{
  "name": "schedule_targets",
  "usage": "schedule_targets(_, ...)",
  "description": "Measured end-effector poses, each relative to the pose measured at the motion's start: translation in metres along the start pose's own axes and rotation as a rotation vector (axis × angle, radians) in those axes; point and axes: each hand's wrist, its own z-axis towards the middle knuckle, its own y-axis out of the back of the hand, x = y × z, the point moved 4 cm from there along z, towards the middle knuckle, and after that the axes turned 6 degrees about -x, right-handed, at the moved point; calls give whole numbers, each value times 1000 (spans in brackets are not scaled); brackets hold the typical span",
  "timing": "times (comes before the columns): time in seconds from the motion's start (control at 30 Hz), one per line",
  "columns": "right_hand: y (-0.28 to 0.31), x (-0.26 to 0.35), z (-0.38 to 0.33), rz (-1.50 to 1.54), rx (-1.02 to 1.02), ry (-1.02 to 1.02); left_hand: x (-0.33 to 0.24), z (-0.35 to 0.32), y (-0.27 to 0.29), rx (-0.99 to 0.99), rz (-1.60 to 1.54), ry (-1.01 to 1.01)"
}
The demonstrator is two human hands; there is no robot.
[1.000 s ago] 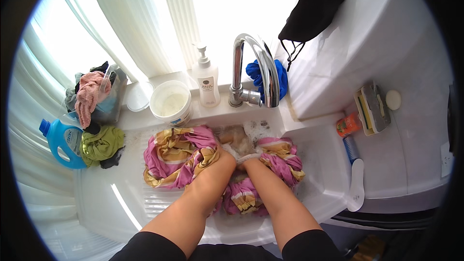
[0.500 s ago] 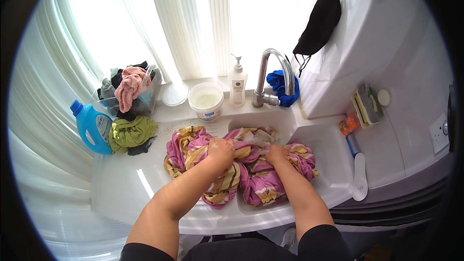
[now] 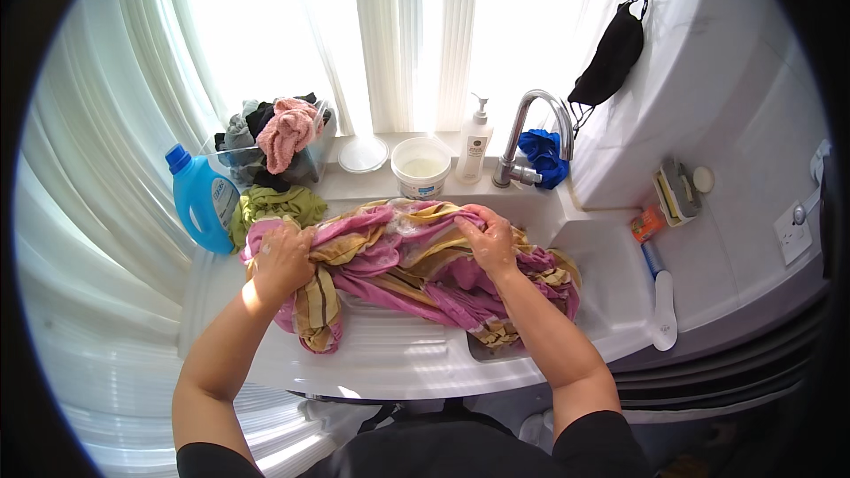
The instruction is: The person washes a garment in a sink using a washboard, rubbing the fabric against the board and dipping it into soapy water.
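A wet pink and yellow striped cloth [image 3: 403, 261] lies stretched across the white sink [image 3: 611, 301] and its draining board. My left hand [image 3: 282, 257] grips the cloth's left end over the draining board. My right hand [image 3: 487, 237] clutches a bunched fold of the same cloth over the basin, below the chrome tap [image 3: 531, 128]. The cloth's right part hangs down into the basin.
A blue detergent bottle [image 3: 202, 199] and a green cloth [image 3: 274, 205] sit at the left. Behind stand a clear tub of clothes [image 3: 274, 142], a white bowl [image 3: 421, 166], a pump bottle [image 3: 475, 143] and a blue rag [image 3: 542, 158]. A black mask [image 3: 611, 57] hangs at the right.
My hands have moved apart, the left going out to the left, and the cloth is pulled out longer across the draining board. The view has tilted up.
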Motion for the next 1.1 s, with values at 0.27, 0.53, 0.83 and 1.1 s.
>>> schedule_targets(0.27, -48, -34, -22, -436, 495, -66, -29, -4, -21, 339, -87, 15)
schedule_targets(0.53, -103, -40, -12, -785, 487, -173, -59, 56, -116, 133, -387, 570)
schedule_targets(0.83, -51, -7, -122, -776, 343, 671, -72, -24, -84, -123, -792, -27)
schedule_targets(1.1, -117, -40, -7, -685, 538, -27, -60, 45, -126, -249, -431, 165)
